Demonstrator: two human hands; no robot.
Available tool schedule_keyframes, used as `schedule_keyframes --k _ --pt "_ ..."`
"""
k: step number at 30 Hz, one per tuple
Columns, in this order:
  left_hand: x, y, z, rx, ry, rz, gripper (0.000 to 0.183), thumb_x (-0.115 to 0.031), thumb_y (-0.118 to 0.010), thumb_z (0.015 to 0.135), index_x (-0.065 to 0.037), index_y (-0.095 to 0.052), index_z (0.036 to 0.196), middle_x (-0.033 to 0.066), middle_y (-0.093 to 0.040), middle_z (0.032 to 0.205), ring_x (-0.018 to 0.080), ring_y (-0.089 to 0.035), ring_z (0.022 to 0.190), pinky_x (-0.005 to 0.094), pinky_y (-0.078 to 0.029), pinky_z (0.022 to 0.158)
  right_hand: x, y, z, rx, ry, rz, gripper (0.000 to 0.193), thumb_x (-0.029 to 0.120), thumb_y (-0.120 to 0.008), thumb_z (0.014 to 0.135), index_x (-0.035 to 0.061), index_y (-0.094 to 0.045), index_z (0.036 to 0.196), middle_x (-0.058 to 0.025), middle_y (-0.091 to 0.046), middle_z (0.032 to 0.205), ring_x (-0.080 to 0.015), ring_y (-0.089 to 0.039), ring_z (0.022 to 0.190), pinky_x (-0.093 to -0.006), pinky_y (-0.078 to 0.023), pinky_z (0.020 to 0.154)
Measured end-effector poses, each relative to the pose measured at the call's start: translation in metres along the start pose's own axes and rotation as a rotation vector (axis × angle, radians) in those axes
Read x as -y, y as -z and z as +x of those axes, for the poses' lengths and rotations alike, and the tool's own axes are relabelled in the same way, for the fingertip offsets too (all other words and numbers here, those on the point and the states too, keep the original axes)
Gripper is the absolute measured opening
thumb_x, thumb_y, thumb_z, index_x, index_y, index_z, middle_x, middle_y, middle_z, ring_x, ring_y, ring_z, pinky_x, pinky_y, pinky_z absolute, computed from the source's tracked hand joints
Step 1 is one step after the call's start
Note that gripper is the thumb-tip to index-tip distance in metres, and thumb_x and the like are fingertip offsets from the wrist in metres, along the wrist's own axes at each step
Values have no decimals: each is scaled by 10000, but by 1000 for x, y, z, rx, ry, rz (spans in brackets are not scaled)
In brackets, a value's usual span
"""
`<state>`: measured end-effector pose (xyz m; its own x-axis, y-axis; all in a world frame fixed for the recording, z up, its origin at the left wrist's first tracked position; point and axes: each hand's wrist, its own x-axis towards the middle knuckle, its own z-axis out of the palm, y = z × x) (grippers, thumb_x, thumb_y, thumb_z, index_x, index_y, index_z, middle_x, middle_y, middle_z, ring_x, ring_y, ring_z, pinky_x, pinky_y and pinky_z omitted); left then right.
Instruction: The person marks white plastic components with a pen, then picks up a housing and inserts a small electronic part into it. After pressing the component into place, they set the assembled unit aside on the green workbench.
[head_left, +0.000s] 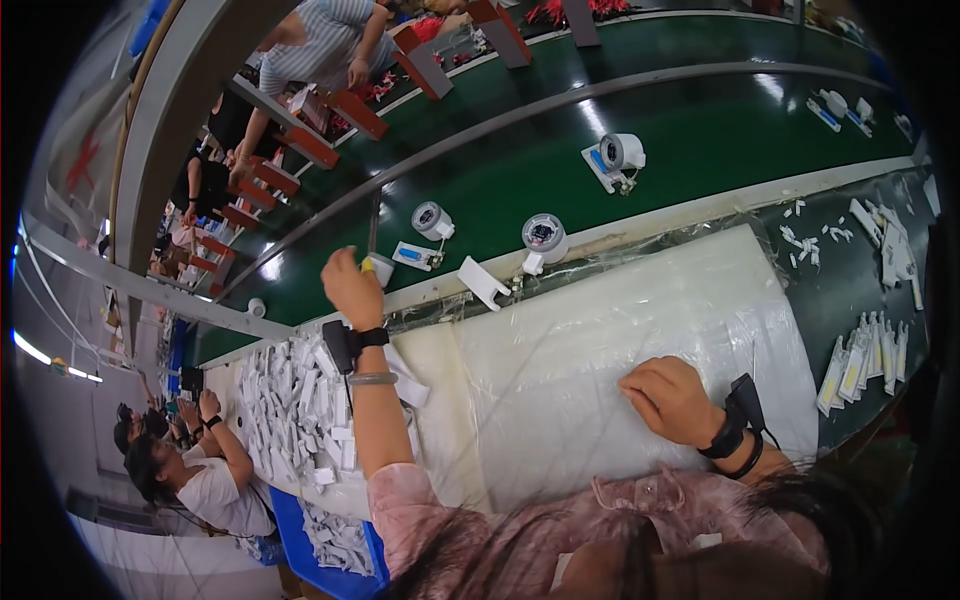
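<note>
Over the near edge of the green conveyor belt (pixel 480 200), my left hand (pixel 350 287) is closed, its curled fingers by a small white plastic part (pixel 382 270) with a bit of yellow beside the thumb. The hand hides much of the grip. My right hand (pixel 672 402) hovers over or rests on the plastic-covered worktop (pixel 600 320), fingers curled in, with nothing showing in them. Round white sensor-like housings (pixel 545 238) stand on the belt's near side. Next to them lie a white piece with a blue component (pixel 416 256) and a white cover (pixel 484 283).
White plastic pieces (pixel 290 400) are heaped to my left, above a blue bin (pixel 300 550) of similar parts. At the right lie white-and-yellow tubes (pixel 862 362) and small white bits (pixel 800 240). A metal frame post (pixel 150 130) rises at the left. Co-workers (pixel 320 45) stand across the belt.
</note>
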<state>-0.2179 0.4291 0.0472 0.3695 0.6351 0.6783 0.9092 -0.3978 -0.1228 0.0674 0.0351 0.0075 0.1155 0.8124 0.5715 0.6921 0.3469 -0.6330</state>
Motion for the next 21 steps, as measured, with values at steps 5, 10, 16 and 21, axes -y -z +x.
schedule_keyframes --k 5,10,16,21 --pt "-6 -57 -10 62 -531 -16 455 -32 -663 732 -97 -613 1180 134 -577 1271 336 -532 1182 440 -434 988 -2 -7 -7 15 22 -62 127 74 -693 797 78 -668 921 -80 -614 808 -279 -595 688 -390 -472 631" --pt "8 -84 -15 409 -503 3 370 -78 -606 781 -156 -612 1143 91 -658 1089 311 -608 1043 430 -483 871 -1 -13 -15 65 5 -100 82 150 -669 864 107 -662 934 -67 -614 808 -299 -601 690 -398 -483 621" --pt "-8 -37 9 665 -233 159 393 -154 -711 721 -123 -682 1112 151 -659 1036 329 -635 979 484 -517 829 -3 -19 -21 126 33 -69 133 191 -639 909 111 -661 1013 -48 -639 936 -280 -627 762 -377 -517 672" --pt "18 -61 6 339 61 -639 178 -151 -659 791 -18 -637 908 162 -660 796 271 -657 686 433 -522 609 -6 -21 -20 186 20 -60 164 209 -619 927 105 -636 1054 -59 -636 956 -283 -635 798 -379 -521 687"
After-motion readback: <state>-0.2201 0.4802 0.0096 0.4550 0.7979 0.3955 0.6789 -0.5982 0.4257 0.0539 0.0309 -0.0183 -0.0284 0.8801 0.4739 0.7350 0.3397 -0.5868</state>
